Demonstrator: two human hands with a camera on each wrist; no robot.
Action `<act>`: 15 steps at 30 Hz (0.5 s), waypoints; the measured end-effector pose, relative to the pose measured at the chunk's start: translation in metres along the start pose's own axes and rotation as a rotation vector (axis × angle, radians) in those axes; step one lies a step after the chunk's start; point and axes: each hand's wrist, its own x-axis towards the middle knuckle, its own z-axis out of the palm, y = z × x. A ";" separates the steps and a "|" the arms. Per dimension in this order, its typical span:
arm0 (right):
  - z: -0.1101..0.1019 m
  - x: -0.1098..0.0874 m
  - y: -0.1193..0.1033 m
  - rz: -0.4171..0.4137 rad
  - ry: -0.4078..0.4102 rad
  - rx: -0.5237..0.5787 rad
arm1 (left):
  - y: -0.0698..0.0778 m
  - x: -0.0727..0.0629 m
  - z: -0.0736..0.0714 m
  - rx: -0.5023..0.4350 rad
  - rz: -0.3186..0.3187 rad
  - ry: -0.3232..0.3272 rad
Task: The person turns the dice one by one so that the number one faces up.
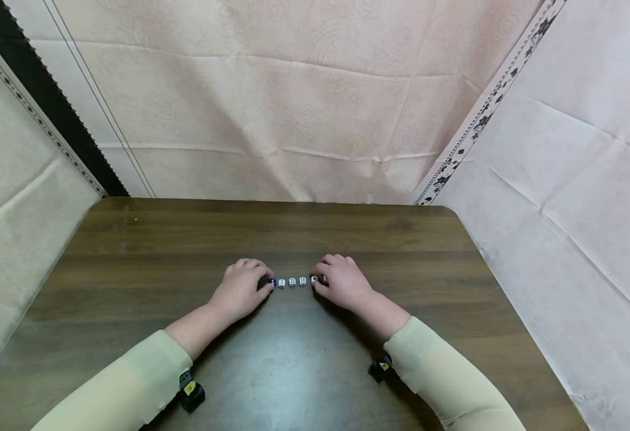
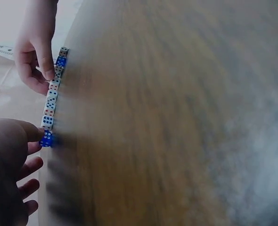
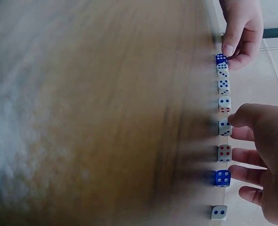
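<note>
Eight dice (image 1: pixel 292 282) in a row, two of them pinched

The line stands on the brown surface (image 1: pixel 293 371), toward its far side. The left hand (image 1: pixel 242 288) has its grip nearly closed, thumb and forefinger pinching the blue die (image 3: pixel 221 59) at that end. The right hand (image 1: pixel 345 284) has a narrow grip too, thumb and forefinger pinching a white die (image 3: pixel 224 127), its other fingers apart behind a red-pipped die (image 3: pixel 224 153) and the second blue die (image 3: pixel 223 178). Three white dice (image 3: pixel 224 86) stand between the hands; the last white die (image 3: pixel 219 213) ends the row
</note>
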 end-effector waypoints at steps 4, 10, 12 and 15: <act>0.000 -0.001 0.000 -0.007 0.006 0.002 | 0.000 0.000 -0.001 -0.005 0.002 0.003; -0.001 -0.003 -0.001 -0.021 0.015 0.002 | 0.002 -0.001 -0.009 -0.027 -0.013 0.025; -0.002 -0.003 -0.001 -0.023 0.019 0.000 | 0.003 -0.001 -0.012 -0.032 -0.017 0.034; -0.003 -0.004 -0.002 -0.021 0.020 0.005 | 0.003 -0.001 -0.014 -0.030 -0.019 0.037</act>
